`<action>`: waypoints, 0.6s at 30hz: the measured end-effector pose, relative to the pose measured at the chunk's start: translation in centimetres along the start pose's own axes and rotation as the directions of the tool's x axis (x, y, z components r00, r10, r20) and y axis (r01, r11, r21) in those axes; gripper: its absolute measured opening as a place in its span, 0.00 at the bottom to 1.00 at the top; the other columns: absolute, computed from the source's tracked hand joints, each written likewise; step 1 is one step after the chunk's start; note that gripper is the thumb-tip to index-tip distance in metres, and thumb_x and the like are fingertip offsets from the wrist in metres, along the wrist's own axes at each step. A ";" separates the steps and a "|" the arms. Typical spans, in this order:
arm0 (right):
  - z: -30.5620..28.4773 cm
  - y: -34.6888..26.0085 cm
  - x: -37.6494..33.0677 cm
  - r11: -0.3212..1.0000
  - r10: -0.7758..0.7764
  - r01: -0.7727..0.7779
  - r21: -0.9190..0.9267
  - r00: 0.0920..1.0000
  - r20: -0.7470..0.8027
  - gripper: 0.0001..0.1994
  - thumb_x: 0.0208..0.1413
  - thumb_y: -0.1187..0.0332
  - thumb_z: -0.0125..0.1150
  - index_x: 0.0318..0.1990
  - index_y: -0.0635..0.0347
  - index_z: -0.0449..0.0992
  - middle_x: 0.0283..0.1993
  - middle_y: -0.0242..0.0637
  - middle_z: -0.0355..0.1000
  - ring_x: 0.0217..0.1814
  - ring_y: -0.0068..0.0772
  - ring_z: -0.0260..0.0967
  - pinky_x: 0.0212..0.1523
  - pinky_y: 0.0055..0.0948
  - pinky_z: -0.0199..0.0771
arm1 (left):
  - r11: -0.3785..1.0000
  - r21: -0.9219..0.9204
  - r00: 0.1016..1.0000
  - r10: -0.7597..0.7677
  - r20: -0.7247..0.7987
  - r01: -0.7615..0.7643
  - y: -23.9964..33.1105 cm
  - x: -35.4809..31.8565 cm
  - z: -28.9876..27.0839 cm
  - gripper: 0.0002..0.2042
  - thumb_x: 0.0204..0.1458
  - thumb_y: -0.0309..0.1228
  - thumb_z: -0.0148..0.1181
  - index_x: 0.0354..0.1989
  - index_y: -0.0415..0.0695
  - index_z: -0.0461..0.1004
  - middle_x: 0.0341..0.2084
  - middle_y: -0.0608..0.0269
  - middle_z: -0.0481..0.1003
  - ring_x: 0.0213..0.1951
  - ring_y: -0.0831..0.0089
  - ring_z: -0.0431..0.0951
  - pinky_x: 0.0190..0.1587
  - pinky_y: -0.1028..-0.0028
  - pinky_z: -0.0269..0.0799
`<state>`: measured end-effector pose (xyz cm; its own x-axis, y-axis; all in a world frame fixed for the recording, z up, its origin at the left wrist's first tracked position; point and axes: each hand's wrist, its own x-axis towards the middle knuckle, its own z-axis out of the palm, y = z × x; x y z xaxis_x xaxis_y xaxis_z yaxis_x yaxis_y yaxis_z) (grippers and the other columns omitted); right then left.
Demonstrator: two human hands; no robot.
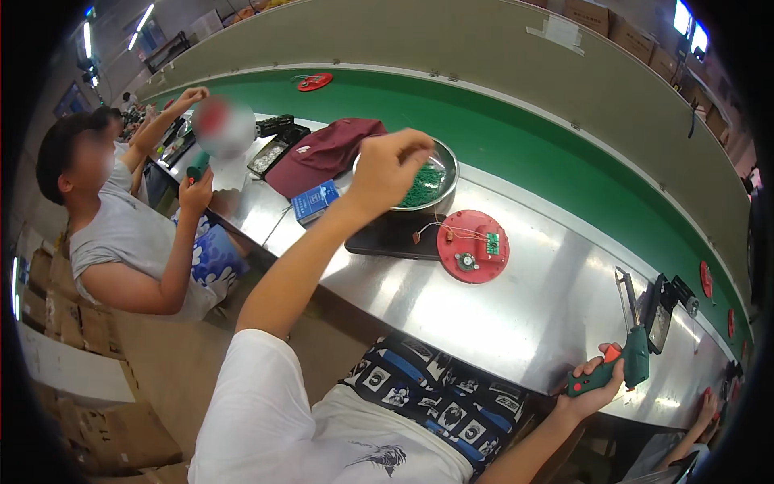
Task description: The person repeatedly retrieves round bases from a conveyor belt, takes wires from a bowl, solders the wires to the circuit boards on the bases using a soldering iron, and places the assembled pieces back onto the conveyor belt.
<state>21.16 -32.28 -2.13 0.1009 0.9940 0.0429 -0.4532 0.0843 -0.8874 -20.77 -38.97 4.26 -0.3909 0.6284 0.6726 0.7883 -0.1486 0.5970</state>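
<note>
Two hands: left hand [389,168] over steel bowl [448,165]; right hand [595,385] grips green tool [619,367].

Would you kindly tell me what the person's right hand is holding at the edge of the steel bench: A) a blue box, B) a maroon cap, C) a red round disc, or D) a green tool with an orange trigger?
D: the right hand grips a green tool with an orange trigger at the near edge of the steel bench, while the left hand is raised by the metal bowl.

left hand [389,168]: pinched item too small to be told | metal bowl [446,165]: near rim hidden by hand | screwdriver [621,365]: grip partly covered by right hand [594,385]
</note>
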 end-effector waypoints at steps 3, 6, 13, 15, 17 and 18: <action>-0.3 0.3 0.2 1.000 0.008 -0.008 -0.004 1.000 0.024 0.16 0.66 0.57 0.45 0.45 0.62 0.68 0.38 0.33 0.65 0.20 0.15 0.59 0.16 0.18 0.62 | 0.999 -0.047 0.999 -0.028 -0.045 0.026 -1.6 0.3 -1.0 0.07 0.52 0.23 0.64 0.38 0.35 0.80 0.26 0.53 0.81 0.26 0.72 0.81 0.32 0.75 0.75; -0.2 0.2 0.2 1.000 0.013 -0.013 -0.008 1.000 0.012 0.16 0.66 0.57 0.45 0.44 0.63 0.68 0.38 0.34 0.65 0.20 0.15 0.59 0.16 0.18 0.62 | 0.996 0.006 0.995 -0.091 -0.029 0.091 -1.8 0.3 -1.4 0.06 0.51 0.23 0.65 0.36 0.36 0.81 0.28 0.55 0.81 0.28 0.70 0.81 0.33 0.75 0.75; 0.0 0.2 0.3 0.999 0.020 -0.020 -0.039 1.000 -0.012 0.18 0.66 0.56 0.41 0.45 0.64 0.68 0.38 0.36 0.67 0.17 0.17 0.58 0.16 0.20 0.60 | 0.955 0.227 0.981 0.196 -0.007 -0.189 -3.3 0.8 -1.5 0.06 0.48 0.23 0.66 0.35 0.40 0.83 0.31 0.55 0.80 0.30 0.67 0.80 0.35 0.73 0.74; -0.1 0.4 0.3 0.999 0.016 -0.016 -0.038 1.000 -0.004 0.18 0.66 0.56 0.41 0.45 0.64 0.69 0.38 0.36 0.66 0.17 0.17 0.58 0.15 0.20 0.60 | 0.995 0.090 0.993 -0.039 0.112 0.029 -3.3 0.6 -1.3 0.06 0.47 0.23 0.66 0.34 0.38 0.82 0.27 0.55 0.81 0.28 0.66 0.80 0.34 0.72 0.75; 0.0 0.4 0.3 0.999 0.013 -0.013 -0.038 1.000 -0.008 0.18 0.66 0.56 0.42 0.45 0.64 0.68 0.38 0.36 0.66 0.17 0.17 0.58 0.15 0.19 0.61 | 0.996 0.089 0.992 -0.028 0.120 0.017 -3.9 0.5 -0.9 0.06 0.47 0.23 0.66 0.34 0.38 0.82 0.26 0.54 0.81 0.26 0.66 0.80 0.33 0.72 0.75; 0.2 0.4 0.3 0.999 0.010 -0.010 -0.035 1.000 -0.009 0.18 0.66 0.56 0.42 0.45 0.64 0.68 0.39 0.36 0.66 0.17 0.17 0.58 0.15 0.19 0.61 | 0.996 0.089 0.992 -0.016 0.124 0.005 -4.3 0.4 -0.8 0.06 0.47 0.22 0.66 0.35 0.37 0.82 0.24 0.54 0.81 0.25 0.66 0.80 0.33 0.72 0.75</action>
<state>20.87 -31.97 -2.39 0.1042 0.9941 0.0303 -0.4225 0.0718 -0.9035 -24.67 -38.71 2.30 -0.3412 0.7208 0.6034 0.8257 -0.0769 0.5588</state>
